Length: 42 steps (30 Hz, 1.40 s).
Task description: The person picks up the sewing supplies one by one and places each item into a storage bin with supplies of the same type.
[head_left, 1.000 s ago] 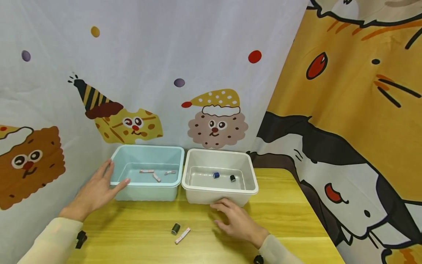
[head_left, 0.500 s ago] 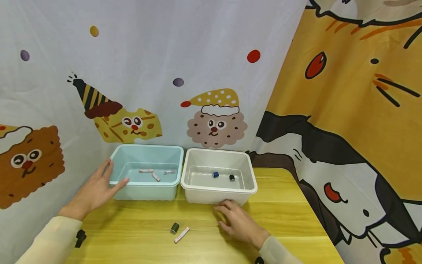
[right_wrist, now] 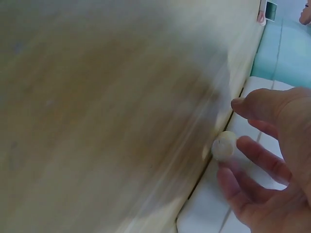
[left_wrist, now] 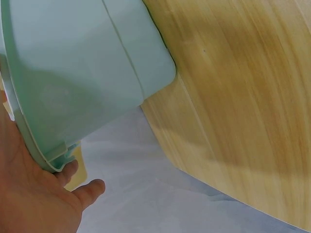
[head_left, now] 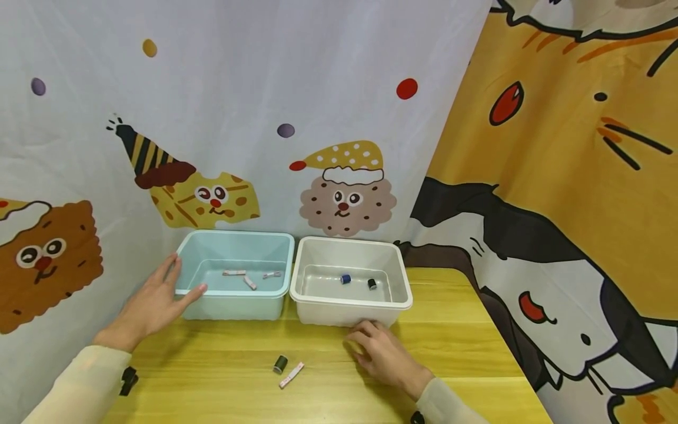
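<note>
My left hand (head_left: 153, 309) rests with spread fingers at the left end of a light blue bin (head_left: 235, 306); the left wrist view shows the palm against its rim (left_wrist: 29, 141). Inside that bin lie several slim pink-and-white strips (head_left: 234, 272). My right hand (head_left: 384, 356) is low at the front of a white bin (head_left: 344, 313), fingers loosely bent. Close to its fingertips in the right wrist view is a small round whitish thing (right_wrist: 224, 146), hidden by the hand in the head view; the thumb is apart from it. A blue spool (head_left: 345, 279) and a black spool (head_left: 372, 284) lie in the white bin.
A dark green thread spool (head_left: 280, 364) and another pink-and-white strip (head_left: 292, 375) lie side by side on the wooden table (head_left: 222, 377), left of the right hand. Behind the bins hangs a printed curtain (head_left: 222, 88), with a second one at the right.
My right hand has slid slightly right along the white bin's front, and its thumb has drawn closer to the fingers. The left hand keeps its place.
</note>
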### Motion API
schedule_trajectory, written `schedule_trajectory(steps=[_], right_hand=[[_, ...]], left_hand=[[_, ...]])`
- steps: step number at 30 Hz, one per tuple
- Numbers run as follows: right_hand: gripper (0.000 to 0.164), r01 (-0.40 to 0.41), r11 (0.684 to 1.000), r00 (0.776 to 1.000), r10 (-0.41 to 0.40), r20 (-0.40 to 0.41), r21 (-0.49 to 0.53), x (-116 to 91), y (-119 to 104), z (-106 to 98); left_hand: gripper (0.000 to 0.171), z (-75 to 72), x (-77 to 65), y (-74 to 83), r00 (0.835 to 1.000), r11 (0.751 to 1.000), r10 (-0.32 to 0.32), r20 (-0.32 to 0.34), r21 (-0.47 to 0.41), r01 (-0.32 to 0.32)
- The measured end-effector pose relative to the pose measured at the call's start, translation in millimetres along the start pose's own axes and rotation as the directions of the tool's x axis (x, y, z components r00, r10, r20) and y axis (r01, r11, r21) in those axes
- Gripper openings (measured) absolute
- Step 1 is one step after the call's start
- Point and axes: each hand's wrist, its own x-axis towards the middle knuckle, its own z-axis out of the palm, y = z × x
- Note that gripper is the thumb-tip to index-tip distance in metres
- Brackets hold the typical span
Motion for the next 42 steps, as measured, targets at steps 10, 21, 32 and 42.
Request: schedule_trajectory(steps=[10,21,32,42], right_hand=[[0.040,-0.079,0.990,0.997,0.075,0.036,0.119,-0.1,0.5,-0.4],[0.023,-0.141,0.954,0.986,0.111,0.127,0.263,4.9,-2.9,-4.3],[0.032,-0.146,0.939,0.983,0.101,0.156,0.310,4.0,-3.0,-1.2],[0.032,-0.169,0.936,0.974,0.110,0.199,0.310,4.8,-2.8,0.1]], left_hand=[[0.117,-1.4,1.6,0.8,1.000,1.000,0.004,-0.011,0.003,-0.004],[0.117,-3.6,1.0,2.0,1.000,1.000,0.002,-0.010,0.009,-0.002],[0.117,-2.8,0.4,1.8,1.000,1.000,-0.006,0.002,0.011,0.006],[0.117,-0.7,-1.4,0.7,1.000,1.000,-0.014,0.004,0.004,0.014]])
